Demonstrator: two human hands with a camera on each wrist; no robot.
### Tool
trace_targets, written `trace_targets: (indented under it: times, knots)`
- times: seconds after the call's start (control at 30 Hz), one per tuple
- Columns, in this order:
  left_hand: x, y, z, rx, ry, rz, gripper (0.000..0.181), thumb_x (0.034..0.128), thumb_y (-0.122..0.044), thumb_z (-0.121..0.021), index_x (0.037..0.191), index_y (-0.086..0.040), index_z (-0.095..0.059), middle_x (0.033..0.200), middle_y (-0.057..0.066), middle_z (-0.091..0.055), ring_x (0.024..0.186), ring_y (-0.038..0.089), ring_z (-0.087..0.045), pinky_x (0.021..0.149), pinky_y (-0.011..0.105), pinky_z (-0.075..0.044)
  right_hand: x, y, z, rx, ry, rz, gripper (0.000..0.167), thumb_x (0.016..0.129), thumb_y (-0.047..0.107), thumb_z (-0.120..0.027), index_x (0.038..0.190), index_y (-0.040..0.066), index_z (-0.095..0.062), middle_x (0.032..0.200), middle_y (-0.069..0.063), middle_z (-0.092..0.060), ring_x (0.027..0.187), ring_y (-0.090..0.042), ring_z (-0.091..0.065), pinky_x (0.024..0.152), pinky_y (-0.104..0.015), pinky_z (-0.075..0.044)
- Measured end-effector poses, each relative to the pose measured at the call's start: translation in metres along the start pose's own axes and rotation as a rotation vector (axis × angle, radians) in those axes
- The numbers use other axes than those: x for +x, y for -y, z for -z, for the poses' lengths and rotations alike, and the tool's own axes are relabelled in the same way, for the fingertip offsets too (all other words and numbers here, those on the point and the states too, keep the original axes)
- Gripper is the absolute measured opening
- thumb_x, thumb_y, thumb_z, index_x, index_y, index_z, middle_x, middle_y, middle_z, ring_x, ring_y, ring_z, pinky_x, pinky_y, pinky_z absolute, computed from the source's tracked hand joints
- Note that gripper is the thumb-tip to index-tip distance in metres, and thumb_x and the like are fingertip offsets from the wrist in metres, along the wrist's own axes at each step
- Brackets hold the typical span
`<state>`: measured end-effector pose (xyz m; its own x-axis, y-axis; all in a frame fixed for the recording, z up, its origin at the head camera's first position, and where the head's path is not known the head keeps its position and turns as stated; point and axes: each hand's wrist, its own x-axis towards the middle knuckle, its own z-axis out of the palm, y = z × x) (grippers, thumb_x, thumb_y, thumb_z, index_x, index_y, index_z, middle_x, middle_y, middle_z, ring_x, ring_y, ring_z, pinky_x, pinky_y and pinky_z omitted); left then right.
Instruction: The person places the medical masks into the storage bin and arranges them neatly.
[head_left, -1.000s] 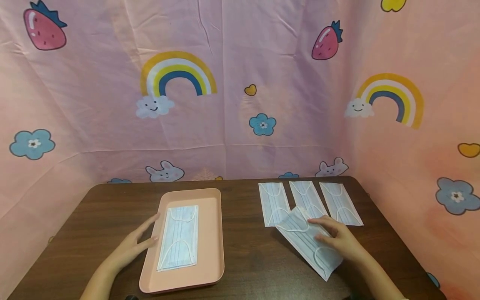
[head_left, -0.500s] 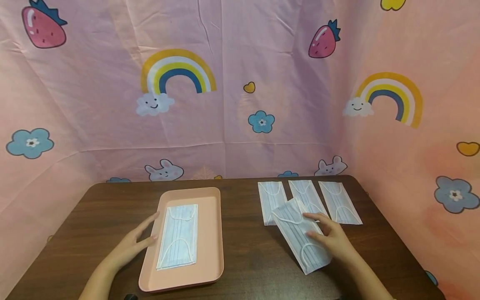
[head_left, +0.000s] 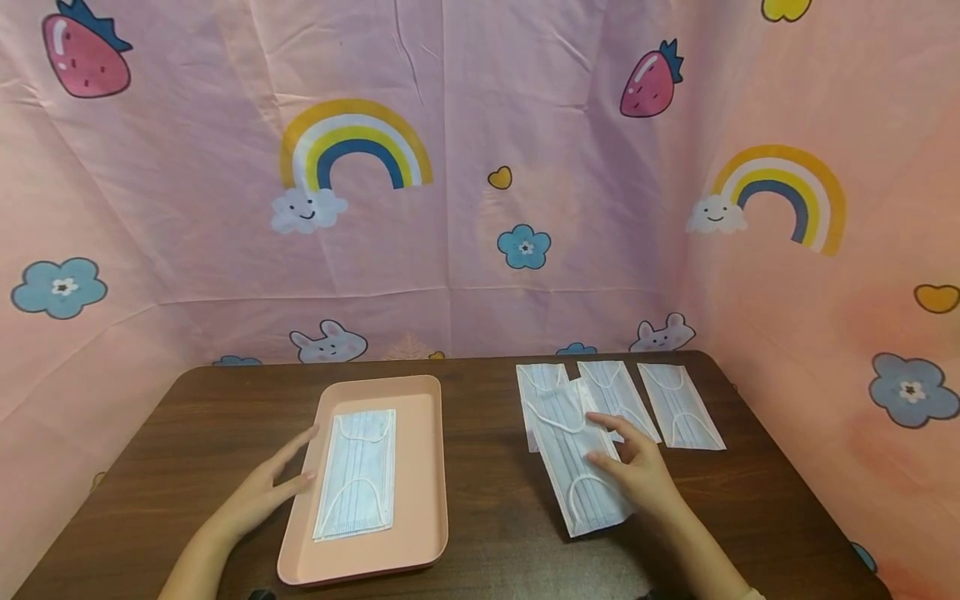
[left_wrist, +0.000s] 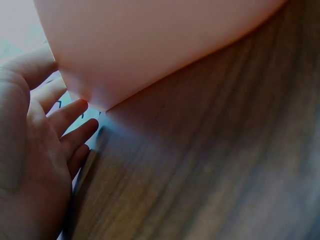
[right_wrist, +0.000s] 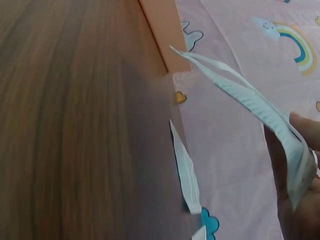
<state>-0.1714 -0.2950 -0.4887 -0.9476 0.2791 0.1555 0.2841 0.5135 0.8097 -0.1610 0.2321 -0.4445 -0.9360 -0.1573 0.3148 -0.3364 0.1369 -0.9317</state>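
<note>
A pale blue mask (head_left: 577, 467) is pinched at its right edge by my right hand (head_left: 641, 475); the right wrist view shows this mask (right_wrist: 255, 105) edge-on, clear of the table, with the hand (right_wrist: 300, 190) behind it. The pink tray (head_left: 420, 467) lies at the left with a mask (head_left: 356, 475) flat inside. My left hand (head_left: 258, 500) touches the tray's left rim with its fingers spread and relaxed; in the left wrist view that hand (left_wrist: 45, 130) is beside the tray's wall (left_wrist: 150, 40).
Three masks lie in a row at the back right: one (head_left: 542, 379) partly covered by the held mask, a middle one (head_left: 618, 392), and one at the right (head_left: 681, 407). A patterned cloth (head_left: 480, 125) hangs behind the brown table (head_left: 495, 533).
My right hand has moved left with the held mask, which has turned more upright in the head view. The left hand and the tray have stayed in place.
</note>
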Motion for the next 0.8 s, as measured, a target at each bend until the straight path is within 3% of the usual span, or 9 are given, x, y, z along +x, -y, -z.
trace_targets:
  times: [0.23,0.4,0.5,0.63,0.8]
  knots:
    - [0.0,0.0,-0.001,-0.001,0.0,-0.004,0.066,0.0933,-0.018,-0.061,0.151,-0.015,-0.03,0.152,0.024,-0.025,0.133,0.055,-0.017,0.092,0.078,-0.017,0.007,0.006,-0.02,0.037,-0.043,0.015,0.051,0.081,-0.006,-0.072,0.128,-0.004,-0.053,0.119,-0.02,-0.051,0.075,-0.018,-0.063,0.056,-0.034,-0.056]
    - [0.0,0.0,0.0,0.001,0.001,0.003,0.066,0.0931,-0.018,-0.061,0.151,-0.015,-0.03,0.151,0.024,-0.026,0.133,0.055,-0.018,0.093,0.077,-0.017,0.013,0.01,-0.036,0.055,-0.07,0.053,0.051,0.079,-0.007,-0.073,0.126,-0.007,-0.054,0.128,-0.021,-0.051,0.105,-0.014,-0.055,0.081,-0.022,-0.05]
    - [0.0,0.0,0.0,-0.002,-0.001,0.006,0.066,0.0931,-0.019,-0.061,0.151,-0.016,-0.03,0.152,0.024,-0.026,0.133,0.054,-0.017,0.093,0.077,-0.017,0.017,0.012,-0.046,0.072,-0.067,0.055,0.051,0.079,-0.008,-0.072,0.126,-0.006,-0.053,0.122,-0.021,-0.052,0.101,-0.015,-0.056,0.079,-0.022,-0.051]
    - [0.001,0.0,0.0,-0.003,-0.004,-0.002,0.066,0.0928,-0.018,-0.062,0.151,-0.015,-0.031,0.151,0.025,-0.026,0.132,0.056,-0.017,0.093,0.078,-0.017,0.022,0.015,-0.061,0.111,-0.072,0.009,0.051,0.079,-0.007,-0.073,0.126,-0.002,-0.054,0.111,-0.018,-0.051,0.081,-0.018,-0.06,0.063,-0.029,-0.056]
    - [0.001,0.003,0.0,-0.007,-0.002,0.001,0.066,0.0928,-0.018,-0.061,0.151,-0.016,-0.031,0.151,0.023,-0.026,0.133,0.054,-0.017,0.094,0.077,-0.017,0.027,0.02,-0.081,0.158,-0.079,-0.021,0.051,0.077,-0.01,-0.073,0.124,-0.002,-0.055,0.107,-0.018,-0.051,0.078,-0.022,-0.063,0.061,-0.034,-0.057]
